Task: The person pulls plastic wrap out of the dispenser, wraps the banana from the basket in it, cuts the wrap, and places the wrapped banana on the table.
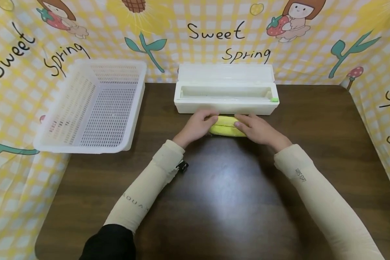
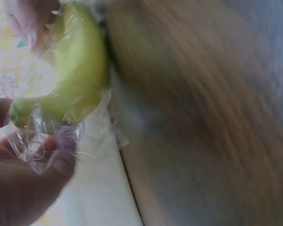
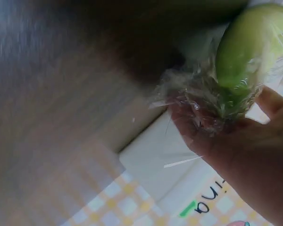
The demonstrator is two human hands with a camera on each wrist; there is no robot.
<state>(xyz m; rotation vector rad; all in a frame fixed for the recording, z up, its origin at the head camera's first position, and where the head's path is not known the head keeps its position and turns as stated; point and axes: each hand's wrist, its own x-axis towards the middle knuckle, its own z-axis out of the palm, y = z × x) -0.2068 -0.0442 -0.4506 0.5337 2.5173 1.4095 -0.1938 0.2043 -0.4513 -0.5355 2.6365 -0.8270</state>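
A yellow banana wrapped in clear cling film lies crosswise between both hands, just in front of a long white box. My left hand grips its left end, thumb on the near side. At the other end, my right hand holds it with thumb and fingers. In the left wrist view, loose crinkled film bunches around the banana's tip between thumb and fingers. The right wrist view shows more film gathered at the greenish end of the banana, over the fingers.
Behind the hands stands the white cling film dispenser box, lid raised, a green tab at its right. A white plastic basket sits to the left. Patterned cloth rises behind the brown table.
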